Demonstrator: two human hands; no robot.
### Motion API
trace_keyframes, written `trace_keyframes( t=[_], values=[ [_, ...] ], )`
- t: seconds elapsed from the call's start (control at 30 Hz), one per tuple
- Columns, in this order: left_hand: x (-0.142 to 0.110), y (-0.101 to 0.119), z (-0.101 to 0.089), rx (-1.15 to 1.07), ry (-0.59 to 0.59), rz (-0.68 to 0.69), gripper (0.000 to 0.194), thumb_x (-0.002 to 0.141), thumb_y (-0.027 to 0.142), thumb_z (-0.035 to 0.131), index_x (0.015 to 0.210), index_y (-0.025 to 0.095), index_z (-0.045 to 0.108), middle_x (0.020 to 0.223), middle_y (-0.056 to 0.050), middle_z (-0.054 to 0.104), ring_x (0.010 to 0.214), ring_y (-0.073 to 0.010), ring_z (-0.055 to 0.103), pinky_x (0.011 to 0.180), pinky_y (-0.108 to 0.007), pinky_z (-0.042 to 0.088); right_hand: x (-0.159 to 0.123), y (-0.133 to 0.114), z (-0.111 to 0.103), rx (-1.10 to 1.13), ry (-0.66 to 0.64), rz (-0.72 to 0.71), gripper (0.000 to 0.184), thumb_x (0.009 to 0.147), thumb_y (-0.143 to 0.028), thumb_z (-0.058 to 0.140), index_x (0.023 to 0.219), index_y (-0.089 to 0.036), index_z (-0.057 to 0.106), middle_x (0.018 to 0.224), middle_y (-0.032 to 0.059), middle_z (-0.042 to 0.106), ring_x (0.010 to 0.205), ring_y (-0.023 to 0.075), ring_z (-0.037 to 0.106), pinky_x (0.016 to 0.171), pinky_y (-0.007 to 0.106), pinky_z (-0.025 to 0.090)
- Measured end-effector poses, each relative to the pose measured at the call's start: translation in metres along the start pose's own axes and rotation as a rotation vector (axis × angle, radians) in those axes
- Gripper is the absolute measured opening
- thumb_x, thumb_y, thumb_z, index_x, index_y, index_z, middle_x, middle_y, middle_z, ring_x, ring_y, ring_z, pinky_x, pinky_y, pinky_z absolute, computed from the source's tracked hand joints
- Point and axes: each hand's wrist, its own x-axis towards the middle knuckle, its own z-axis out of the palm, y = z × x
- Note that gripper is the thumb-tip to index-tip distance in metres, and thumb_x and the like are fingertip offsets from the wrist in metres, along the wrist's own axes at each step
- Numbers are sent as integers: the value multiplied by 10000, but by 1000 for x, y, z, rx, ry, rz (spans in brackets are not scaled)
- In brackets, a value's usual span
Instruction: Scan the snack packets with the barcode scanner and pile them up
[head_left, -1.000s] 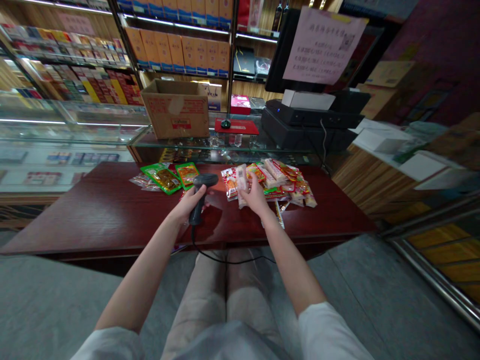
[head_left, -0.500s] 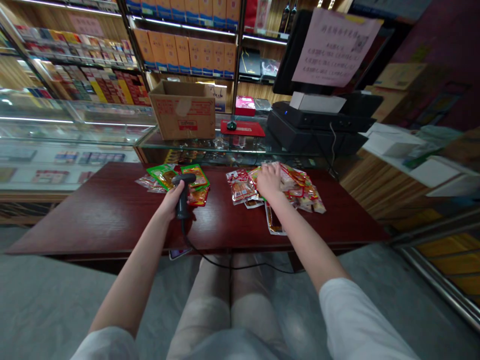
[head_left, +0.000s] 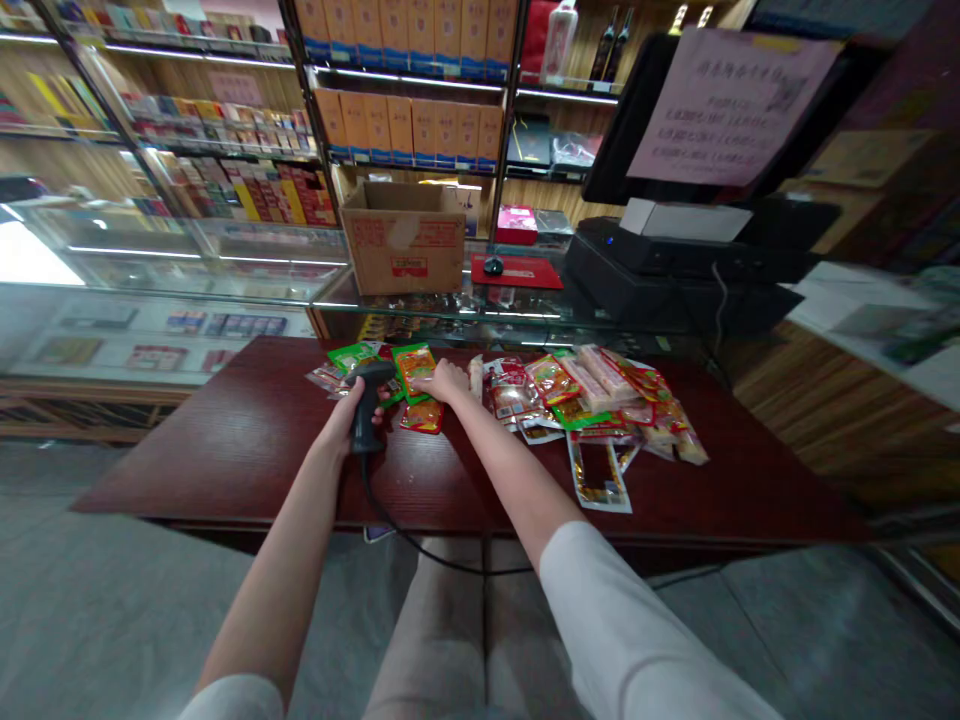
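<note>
My left hand (head_left: 358, 412) is wrapped round the handle of a black barcode scanner (head_left: 367, 415), its head tilted over the left group of snack packets. My right hand (head_left: 444, 382) reaches across to that group, fingers drawn together at the right edge of a green-bordered snack packet (head_left: 412, 366). An orange-red packet (head_left: 421, 415) lies just below, and another green packet (head_left: 352, 357) is partly behind the scanner. Beside my right wrist is a pale wrapped packet (head_left: 475, 374). A heap of mixed snack packets (head_left: 600, 390) covers the desk's right side.
The dark red wooden desk (head_left: 247, 450) meets a glass counter bearing a cardboard box (head_left: 409, 245), a mouse (head_left: 493, 266) on a red mat (head_left: 532, 272) and a black till (head_left: 675, 270). The scanner's cable (head_left: 405, 540) hangs over the front edge.
My right hand has moved left from the heap to the green-bordered packet. A pale packet now shows left of the heap. My left hand keeps the barcode scanner near the left packets. The view has shifted.
</note>
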Motion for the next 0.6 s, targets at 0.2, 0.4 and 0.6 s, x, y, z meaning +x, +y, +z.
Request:
trace_keyframes(
  t=[0.2, 0.4, 0.6],
  values=[
    [-2, 3, 1, -58, 5, -16, 358, 952, 425, 485, 971, 88, 604, 757, -78, 668, 440, -78, 528, 349, -166, 400, 8, 22, -2, -4, -64, -9, 684, 745, -653, 673, 1188, -145, 562, 1227, 186, 665, 1148, 314, 637, 854, 339, 477],
    [1, -2, -2, -49, -36, -47, 387, 967, 423, 446, 951, 75, 614, 780, -92, 669, 454, -79, 530, 358, -172, 411, -8, 63, -16, -41, 95, -25, 545, 831, -601, 608, 1127, -153, 519, 1135, 200, 690, 1087, 327, 651, 835, 360, 453],
    [2, -3, -5, -44, -77, -47, 372, 948, 432, 488, 961, 82, 613, 786, -85, 667, 469, -83, 539, 371, -178, 424, -26, 102, -28, -2, 158, -67, 365, 873, -417, 604, 1113, -179, 466, 1080, 132, 689, 1026, 295, 646, 867, 380, 422]
  ],
)
